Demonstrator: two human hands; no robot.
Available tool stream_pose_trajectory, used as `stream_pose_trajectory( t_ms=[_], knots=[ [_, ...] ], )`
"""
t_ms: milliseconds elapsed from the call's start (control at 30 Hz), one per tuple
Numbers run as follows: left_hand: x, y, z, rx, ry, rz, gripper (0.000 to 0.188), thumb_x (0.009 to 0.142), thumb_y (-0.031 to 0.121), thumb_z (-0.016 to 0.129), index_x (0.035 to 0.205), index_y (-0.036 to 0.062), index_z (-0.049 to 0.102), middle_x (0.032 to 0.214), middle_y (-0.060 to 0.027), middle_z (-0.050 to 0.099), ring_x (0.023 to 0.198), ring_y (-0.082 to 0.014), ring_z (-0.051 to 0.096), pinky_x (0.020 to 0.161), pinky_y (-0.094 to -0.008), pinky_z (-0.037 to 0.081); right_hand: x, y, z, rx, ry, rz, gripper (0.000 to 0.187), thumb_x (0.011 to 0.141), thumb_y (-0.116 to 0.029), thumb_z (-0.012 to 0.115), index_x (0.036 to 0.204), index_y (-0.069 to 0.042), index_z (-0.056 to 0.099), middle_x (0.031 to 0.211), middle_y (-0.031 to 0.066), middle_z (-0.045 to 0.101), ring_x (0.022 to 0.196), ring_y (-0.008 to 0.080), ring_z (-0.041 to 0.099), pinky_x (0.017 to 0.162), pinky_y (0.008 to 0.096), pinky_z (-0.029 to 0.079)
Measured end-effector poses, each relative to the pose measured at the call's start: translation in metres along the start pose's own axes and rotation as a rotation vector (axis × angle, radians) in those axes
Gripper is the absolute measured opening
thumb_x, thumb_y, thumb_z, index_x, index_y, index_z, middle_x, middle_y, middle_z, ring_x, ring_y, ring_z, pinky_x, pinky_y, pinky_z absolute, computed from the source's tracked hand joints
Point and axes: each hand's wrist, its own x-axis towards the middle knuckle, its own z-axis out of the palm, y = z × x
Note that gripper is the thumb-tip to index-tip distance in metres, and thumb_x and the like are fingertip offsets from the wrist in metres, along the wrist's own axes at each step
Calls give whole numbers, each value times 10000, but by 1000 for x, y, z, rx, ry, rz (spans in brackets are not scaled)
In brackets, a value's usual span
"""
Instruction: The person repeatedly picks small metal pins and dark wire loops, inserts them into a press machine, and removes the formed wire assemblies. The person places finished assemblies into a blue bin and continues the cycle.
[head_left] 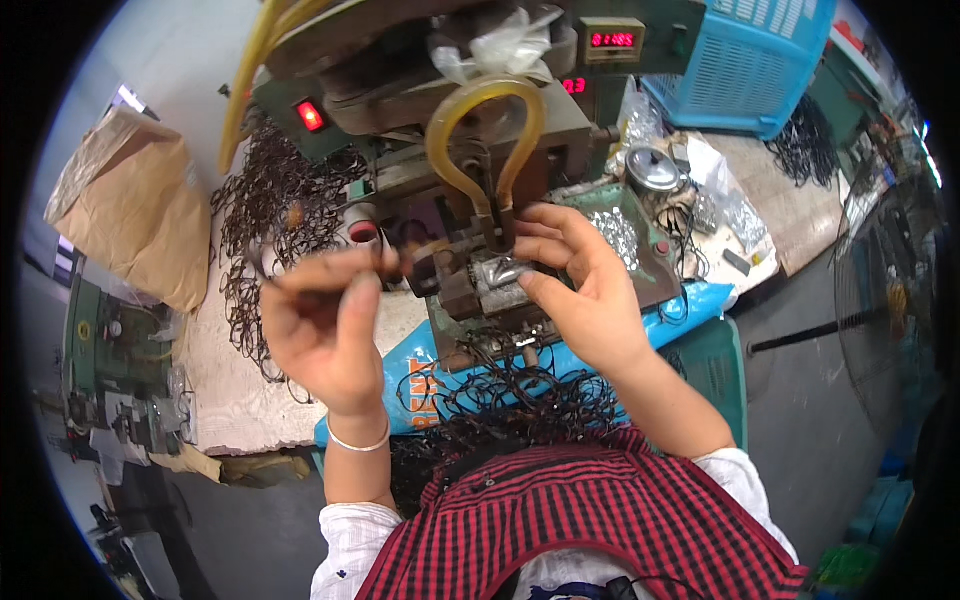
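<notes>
Metal block, shiny and squarish, sits below looped yellow tubing; right hand half-curls at its edge, left hand is blurred; whether either pinches anything, I cannot tell.

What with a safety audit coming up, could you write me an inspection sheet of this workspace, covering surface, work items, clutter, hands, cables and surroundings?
Surface: pale worktop, rough along its near edge.
Work items: metal fixture on the green machine; small shiny pieces in a tray at its right.
Clutter: black strands tangled left of the machine, more in front of it.
Hands: left hand raised, fingertips blurred, any hold unclear; right hand at the fixture, any grip unclear.
Cables: yellow tube looped at the machine's front; whether the strands are cables cannot be told.
Surroundings: brown paper bag at left, blue basket at far right.
</notes>
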Motion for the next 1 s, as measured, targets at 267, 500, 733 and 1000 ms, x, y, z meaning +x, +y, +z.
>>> stream_pose_trajectory(
  t_ms=[267, 500, 733, 1000],
  knots=[
    [-32, -13, 14, 559, -710, 549, 164, 722, 64, 808, 822, 59, 677, 1104, -102, 758, 726, -191, 660, 609, -295, 549, 7, 85, -129, -1412, 234, -316, 154, 800, -133, 753, 947, -84, 754, 1191, 159, 689, 1224, 365, 604, 988, 485, 483],
    [-34, -18, 12, 580, -791, 511, 143, 760, 109, 798, 820, 74, 674, 1109, -64, 753, 696, -173, 618, 663, -314, 566, 18, 86, -127, -1220, 257, -286, 129, 801, -145, 764, 915, -90, 741, 1148, 156, 676, 1122, 379, 621, 957, 456, 495],
    [-60, -22, 7, 525, -673, 403, 273, 721, 19, 763, 987, 71, 723, 1184, -103, 748, 782, -233, 694, 835, -399, 620, 51, 98, -129, -1529, -56, -469, 174, 781, -104, 717, 950, -74, 689, 1302, 132, 631, 1234, 342, 574, 839, 501, 497],
    [-57, -2, -74, 933, 143, 49, 114, 914, -39, 639, 1011, 3, 683, 1134, -125, 730, 1082, -251, 650, 969, -368, 484, 34, 88, -132, -941, 423, -49, 188, 933, -195, 719, 1029, -35, 747, 850, 137, 750, 789, 239, 733, 752, 332, 548]
  ],
)
